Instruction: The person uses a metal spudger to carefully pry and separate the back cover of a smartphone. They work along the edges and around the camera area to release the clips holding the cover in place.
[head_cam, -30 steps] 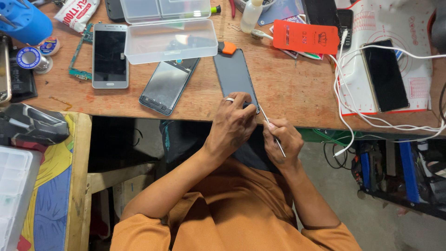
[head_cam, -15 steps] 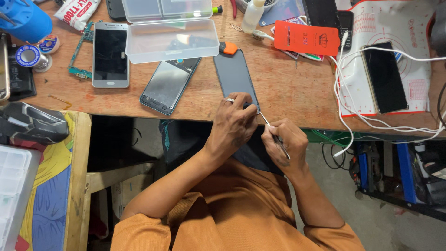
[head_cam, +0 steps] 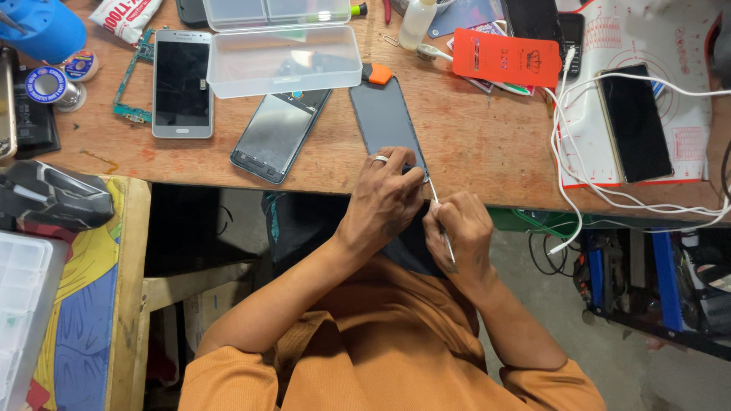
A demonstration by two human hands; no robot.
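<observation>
- Left hand [head_cam: 383,199], centre of frame: fingers closed over near end of dark phone panel [head_cam: 387,122] at edge of wooden workbench [head_cam: 487,144].
- Right hand [head_cam: 459,232], just right: fingers pinched around thin metal pry tool [head_cam: 440,219], tip touching panel's corner.
- Upper left: clear plastic box [head_cam: 283,59], silver smartphone [head_cam: 182,84].

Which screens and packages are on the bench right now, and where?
Silver phone: far left, dark screen.
Dark phone: centre-left, tilted, screen off.
Black phone: right, on white mat, cabled.
Red flat package: top centre-right.
White sachet: top left, red print.
</observation>
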